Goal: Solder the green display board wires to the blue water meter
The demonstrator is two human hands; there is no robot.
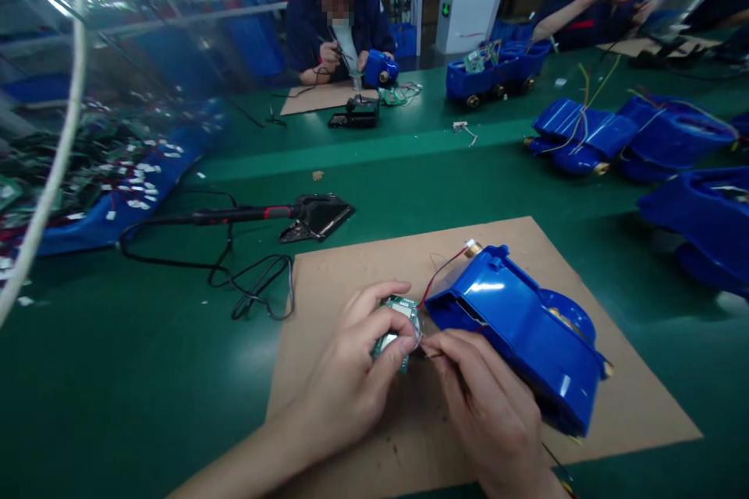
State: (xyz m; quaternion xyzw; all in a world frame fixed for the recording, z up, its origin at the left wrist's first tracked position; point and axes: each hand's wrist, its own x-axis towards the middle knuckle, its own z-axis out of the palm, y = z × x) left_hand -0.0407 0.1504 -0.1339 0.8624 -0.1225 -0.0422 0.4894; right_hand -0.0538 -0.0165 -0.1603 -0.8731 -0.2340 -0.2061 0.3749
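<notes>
While the left hand (356,362) grips a small green circuit board (403,306) with its thumb and forefinger, the right hand (488,398) is pinched just beside the board's right edge. Right fingers: closed together on a thin, wire-like strand (434,354), mostly hidden by them; exact contact with the board cannot be told.

Position of board: above a brown cardboard sheet (345,273), left of a glossy blue plastic housing (515,327). The housing lies on the sheet, slanting down to the right, its open end toward the board. A thin red wire (434,279) runs from near the board to a brass-coloured fitting (473,250) at the housing's upper end.

Surroundings: the sheet rests on a green surface (146,374). To its upper left, a black pen-shaped tool with a red band (251,214) sits with its tip end at a black angular stand (321,217); a looped black cable (257,284) lies below. Far left, a blue tray (97,230) is heaped with boards and wires. Across the surface, a co-worker (301,39) handles another blue housing (379,70).
</notes>
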